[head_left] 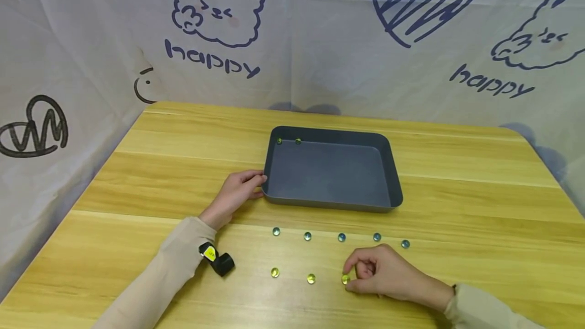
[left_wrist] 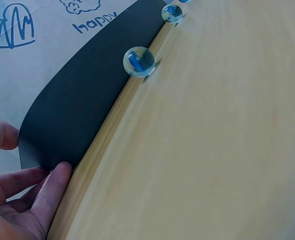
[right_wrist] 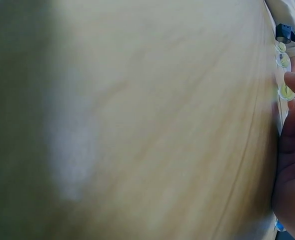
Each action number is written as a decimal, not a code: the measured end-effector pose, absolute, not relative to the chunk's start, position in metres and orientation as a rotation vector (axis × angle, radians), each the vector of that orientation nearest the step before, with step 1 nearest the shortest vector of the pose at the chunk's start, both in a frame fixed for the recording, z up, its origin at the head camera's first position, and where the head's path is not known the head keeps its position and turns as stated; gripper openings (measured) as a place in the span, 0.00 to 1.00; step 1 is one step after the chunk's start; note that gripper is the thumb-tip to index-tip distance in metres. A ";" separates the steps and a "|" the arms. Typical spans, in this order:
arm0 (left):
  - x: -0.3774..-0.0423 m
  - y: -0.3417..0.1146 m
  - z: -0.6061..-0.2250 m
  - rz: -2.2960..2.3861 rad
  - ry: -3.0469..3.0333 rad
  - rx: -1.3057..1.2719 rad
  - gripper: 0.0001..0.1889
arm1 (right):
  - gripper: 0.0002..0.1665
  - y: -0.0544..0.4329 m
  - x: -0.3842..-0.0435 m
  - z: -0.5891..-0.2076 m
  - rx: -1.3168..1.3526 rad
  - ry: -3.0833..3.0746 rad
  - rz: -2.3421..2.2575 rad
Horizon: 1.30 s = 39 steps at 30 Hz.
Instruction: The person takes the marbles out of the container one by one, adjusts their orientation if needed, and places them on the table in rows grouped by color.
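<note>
My right hand is low over the table, thumb and index finger at either side of a yellow glass marble, pinching it. The right wrist view shows the same marble between the fingertips at the right edge. My left hand holds the left front corner of a dark grey tray. In the left wrist view, the fingers touch the tray's outer wall near its lower corner. Two marbles lie inside the tray along its back wall.
A row of several blue-tinted marbles lies in front of the tray. Two more yellow marbles sit left of the right hand. A black wrist camera is strapped on the left sleeve. White drawn-on cloth hangs behind the table.
</note>
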<state>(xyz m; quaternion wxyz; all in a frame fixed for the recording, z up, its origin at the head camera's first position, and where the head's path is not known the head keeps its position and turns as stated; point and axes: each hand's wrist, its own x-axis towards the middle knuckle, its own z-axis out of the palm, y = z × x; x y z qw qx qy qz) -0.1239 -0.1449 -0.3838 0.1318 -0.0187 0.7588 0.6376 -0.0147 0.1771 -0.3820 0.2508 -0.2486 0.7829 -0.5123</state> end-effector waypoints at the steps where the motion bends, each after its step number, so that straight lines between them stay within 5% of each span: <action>1: -0.124 -0.145 -0.384 1.850 2.203 -0.057 0.22 | 0.08 0.177 -0.015 -0.382 -0.675 2.129 -1.395; 39: -0.124 -0.145 -0.384 1.863 2.191 -0.056 0.22 | 0.12 0.181 -0.016 -0.382 -0.591 2.008 -1.552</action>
